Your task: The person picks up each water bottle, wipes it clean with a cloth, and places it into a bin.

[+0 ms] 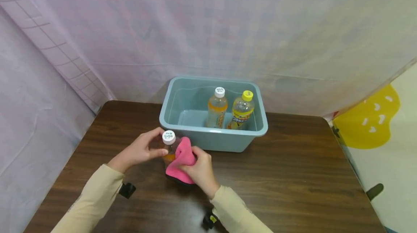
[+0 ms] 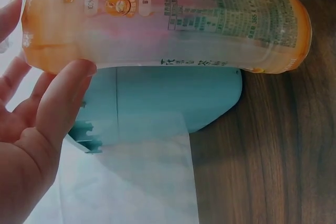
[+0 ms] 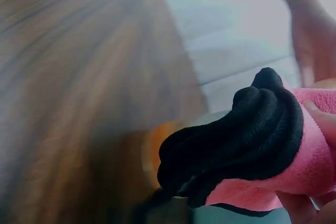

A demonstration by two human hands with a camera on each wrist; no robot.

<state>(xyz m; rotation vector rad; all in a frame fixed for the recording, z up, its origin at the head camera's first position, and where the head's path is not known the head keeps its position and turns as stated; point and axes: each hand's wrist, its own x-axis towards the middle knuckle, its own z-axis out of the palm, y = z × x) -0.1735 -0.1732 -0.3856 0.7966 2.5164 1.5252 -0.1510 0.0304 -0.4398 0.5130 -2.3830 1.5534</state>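
Note:
A clear plastic bottle (image 1: 169,150) with a white cap and orange-tinted label stands in front of the bin. My left hand (image 1: 143,148) grips it near its upper part, with thumb and fingers on either side. In the left wrist view, the printed label (image 2: 199,19) runs along the bottle. My right hand (image 1: 202,170) holds a pink cloth (image 1: 182,160) against the bottle's right side. The cloth's black back (image 3: 236,135) hangs in folds in the right wrist view and covers much of the bottle, whose orange lower end (image 3: 160,148) shows beside it.
A blue-green plastic bin (image 1: 211,140) stands at the table's far side. Inside it, towards the right, are a white-capped bottle (image 1: 217,107) and a yellow-capped bottle (image 1: 242,111). The brown wooden table (image 1: 293,175) extends to the right. A pale curtain (image 1: 208,26) hangs behind.

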